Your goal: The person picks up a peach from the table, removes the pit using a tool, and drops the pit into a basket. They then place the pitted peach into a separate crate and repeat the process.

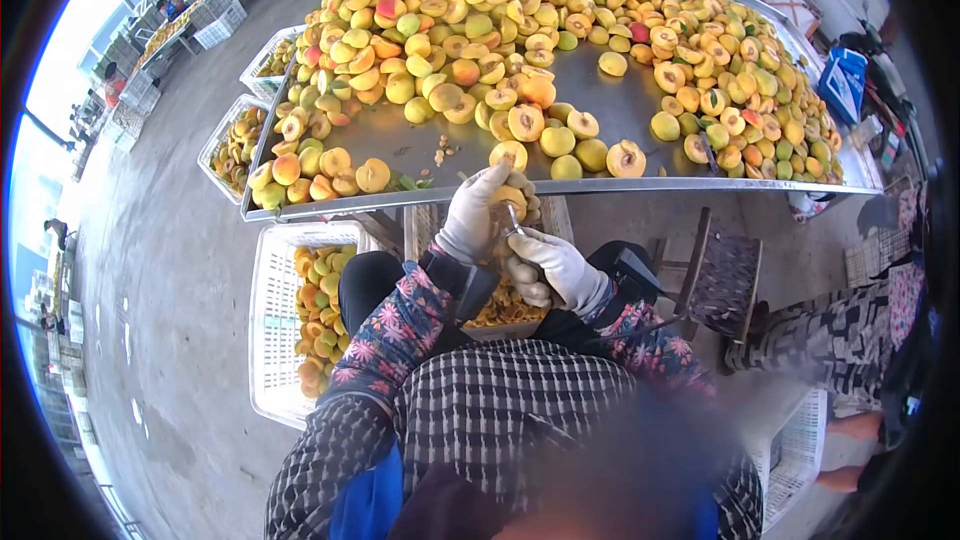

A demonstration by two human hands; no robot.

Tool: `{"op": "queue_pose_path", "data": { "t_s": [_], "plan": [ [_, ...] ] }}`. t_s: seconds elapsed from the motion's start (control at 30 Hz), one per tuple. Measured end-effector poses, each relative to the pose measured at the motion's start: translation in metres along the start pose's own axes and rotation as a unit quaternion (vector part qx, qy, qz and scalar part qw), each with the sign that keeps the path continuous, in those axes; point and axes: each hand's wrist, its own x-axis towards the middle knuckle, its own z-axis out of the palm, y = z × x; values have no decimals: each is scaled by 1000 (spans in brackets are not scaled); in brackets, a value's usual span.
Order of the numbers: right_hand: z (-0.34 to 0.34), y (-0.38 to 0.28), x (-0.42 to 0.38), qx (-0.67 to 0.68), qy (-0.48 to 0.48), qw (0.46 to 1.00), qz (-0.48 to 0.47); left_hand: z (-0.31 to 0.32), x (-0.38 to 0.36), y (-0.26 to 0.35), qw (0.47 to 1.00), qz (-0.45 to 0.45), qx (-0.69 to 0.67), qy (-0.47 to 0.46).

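Observation:
My left hand (474, 214), in a white glove, is closed around a halved yellow peach (509, 202) just in front of the table's near edge. My gloved right hand (556, 265) grips a small metal pitting tool (515, 220), whose tip touches or nearly touches the peach half; its exact shape is too small to make out. Just beyond my fingers, another peach half (508, 154) lies cut side up at the rim. A crate of peach halves (520, 315) stands below my hands, partly hidden by my arms.
Heaped peach halves cover much of the metal table (590, 90). At my left stands a white crate (275, 325) holding more fruit; others sit by the table's left side. To the right are a low chair (722, 275) and a person's patterned clothing (830, 340).

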Motion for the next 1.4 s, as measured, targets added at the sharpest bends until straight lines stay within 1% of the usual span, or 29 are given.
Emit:
{"op": "queue_pose_path", "data": {
  "t_s": [0.07,0.17,0.2,0.23,0.27,0.3,0.33,0.4,0.43,0.47,0.57,0.6,0.67,0.73,0.83,0.93,0.97,1.0,1.03,1.1,1.13,1.17,1.2,1.23,1.27,1.3,1.33,1.37,1.4],
  "plan": [
    [-1,1,-2,71,-30,997,4,0,3,-4,999,2,-26,20],
    [-1,3,-4,73,3,997,13,5,2,-5,998,-28,-42,48],
    [-10,11,5,-84,26,990,-113,7,2,-3,997,-40,-31,53],
    [-28,26,23,-238,48,942,-233,6,2,0,997,-51,-19,59],
    [-35,33,30,-337,57,889,-306,-3,6,-3,999,-48,8,18],
    [-36,36,35,-427,81,819,-376,-3,6,-3,998,-55,37,23],
    [-39,38,35,-471,94,778,-406,-3,6,-2,996,-61,66,29],
    [-37,38,28,-410,108,849,-316,-2,6,-6,994,-47,85,40],
    [-18,29,16,-290,105,933,-187,-2,6,-10,996,-26,76,47],
    [-3,20,6,-159,98,981,-53,-3,7,-13,996,-4,68,52],
    [10,8,-9,43,41,998,29,-6,5,-16,997,63,46,-9],
    [5,8,-7,78,-7,996,45,-5,4,-16,999,40,7,-5],
    [-1,10,-6,110,-39,992,45,0,3,-14,998,-7,-68,1],
    [-8,12,-6,132,-65,988,51,4,1,-11,994,-32,-106,-4],
    [-7,10,-10,92,-26,994,59,1,5,-16,993,-35,-111,26],
    [-6,14,-21,-8,5,999,47,-14,12,-21,997,15,-32,72],
    [-6,16,-21,-85,29,995,41,-19,14,-21,996,38,4,86],
    [-5,18,-21,-161,52,985,35,-19,12,-18,992,48,-21,118],
    [-6,20,-19,-235,75,969,29,-24,10,-15,992,64,-7,112],
    [-26,32,-12,-331,83,936,-86,-39,4,-8,990,91,20,103],
    [-34,38,-9,-340,84,929,-122,-45,0,0,989,110,59,83],
    [-39,39,-8,-348,82,920,-159,-52,-2,6,985,120,68,102],
    [-42,31,-12,-453,56,871,-180,-57,-5,13,973,133,141,126],
    [-47,27,-13,-568,53,781,-254,-60,-9,21,955,145,212,149],
    [-53,23,-13,-667,50,669,-324,-63,-17,31,879,185,402,178],
    [-56,19,-13,-749,48,538,-385,-62,-27,45,764,216,574,199],
    [-27,7,-24,-447,120,857,-227,-66,-37,59,688,269,639,215],
    [-19,-6,-35,-388,116,886,-225,-71,-49,79,639,242,685,255],
    [-15,-18,-43,-326,113,912,-221,-85,-56,95,582,212,709,336]
  ]
}}
